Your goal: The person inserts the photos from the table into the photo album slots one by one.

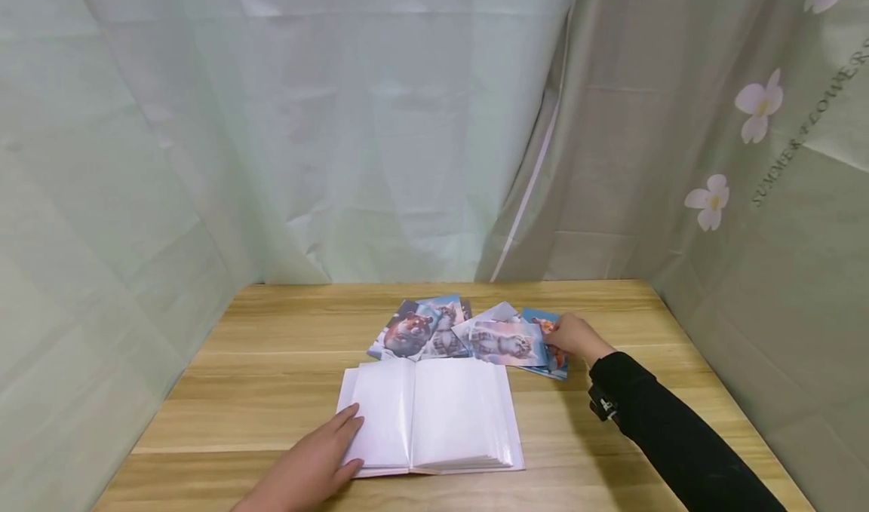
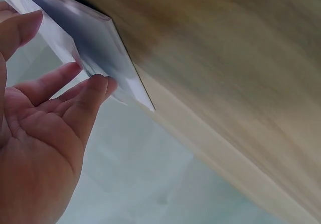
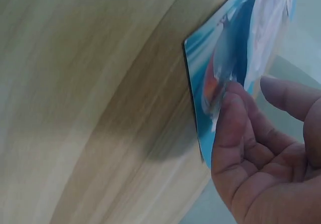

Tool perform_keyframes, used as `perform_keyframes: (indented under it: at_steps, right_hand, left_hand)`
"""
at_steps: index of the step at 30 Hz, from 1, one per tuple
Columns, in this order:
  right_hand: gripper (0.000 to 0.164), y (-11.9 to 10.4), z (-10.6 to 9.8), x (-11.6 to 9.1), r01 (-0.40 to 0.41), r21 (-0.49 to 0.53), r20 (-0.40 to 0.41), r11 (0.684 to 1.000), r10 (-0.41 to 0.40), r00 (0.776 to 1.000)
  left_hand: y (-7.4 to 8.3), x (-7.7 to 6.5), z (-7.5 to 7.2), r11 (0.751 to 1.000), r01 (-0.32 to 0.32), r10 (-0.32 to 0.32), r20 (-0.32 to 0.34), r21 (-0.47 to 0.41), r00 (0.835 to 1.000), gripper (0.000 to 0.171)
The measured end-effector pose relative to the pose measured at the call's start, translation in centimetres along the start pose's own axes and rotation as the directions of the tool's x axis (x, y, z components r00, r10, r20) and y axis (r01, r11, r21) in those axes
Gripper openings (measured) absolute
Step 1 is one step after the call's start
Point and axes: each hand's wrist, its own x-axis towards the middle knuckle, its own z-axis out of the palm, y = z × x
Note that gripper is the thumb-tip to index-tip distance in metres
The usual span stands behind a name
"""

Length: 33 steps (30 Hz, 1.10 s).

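Observation:
A white photo album (image 1: 462, 414) lies spread on the wooden table, its visible pages blank and shiny. My left hand (image 1: 315, 452) rests at the album's left edge. In the left wrist view, its fingers (image 2: 52, 83) are loosely extended along the white cover. Further back on the right, my right hand (image 1: 577, 337) touches a blue card with an orange animal (image 1: 557, 359), beside a kitten card (image 1: 505, 342). Seen from the right wrist, the bent fingertips (image 3: 231, 118) meet the card surface; whether they pinch a card is unclear.
Behind the album lie several overlapping picture cards, among them a brown animal card (image 1: 407, 331) and another kitten card (image 1: 444, 323). Pale curtains (image 1: 380, 157) enclose the table (image 1: 224, 399) at the back and both sides.

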Motion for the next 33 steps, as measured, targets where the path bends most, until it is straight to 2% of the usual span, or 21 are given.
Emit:
perform_keyframes:
  at_steps: [4,10,20,24,27,30,33]
  right_hand:
    - [0.038,-0.1,0.5,0.5,-0.042,-0.003,0.006,0.999,0.042,0.999]
    - [0.042,-0.5,1.0,1.1,-0.117,-0.017,0.026,0.993,0.117,0.993]
    - [0.041,-0.8,1.3,1.3,-0.177,0.092,0.042,0.980,0.174,0.984]
    - [0.039,-0.5,1.3,1.4,-0.161,0.148,0.060,0.976,0.154,0.986]
    - [0.040,-0.4,1.2,1.1,-0.136,0.194,0.074,0.971,0.124,0.990]
    - [0.041,-0.5,0.9,0.7,-0.094,0.227,0.067,0.969,0.081,0.994]
    - [0.040,-0.6,0.5,0.4,-0.036,0.233,0.029,0.972,0.030,0.999]
  left_hand:
    - [-0.3,0.1,0.4,1.000,-0.002,0.002,0.012,0.001,1.000,0.058]
    - [-0.3,0.2,0.8,1.000,0.027,-0.026,0.041,-0.012,0.999,0.058]
    - [0.0,0.4,0.8,0.999,0.039,-0.039,0.049,0.002,0.998,0.058]
    - [0.2,0.5,0.9,0.998,0.054,-0.054,0.051,0.015,0.997,0.057]
    - [0.1,0.5,1.0,0.999,0.042,-0.043,0.035,0.019,0.998,0.056]
    - [0.1,0.6,1.1,0.999,0.030,-0.030,0.018,0.020,0.999,0.056]
    - [0.0,0.7,1.2,0.999,0.030,-0.030,0.005,0.033,1.000,0.056]
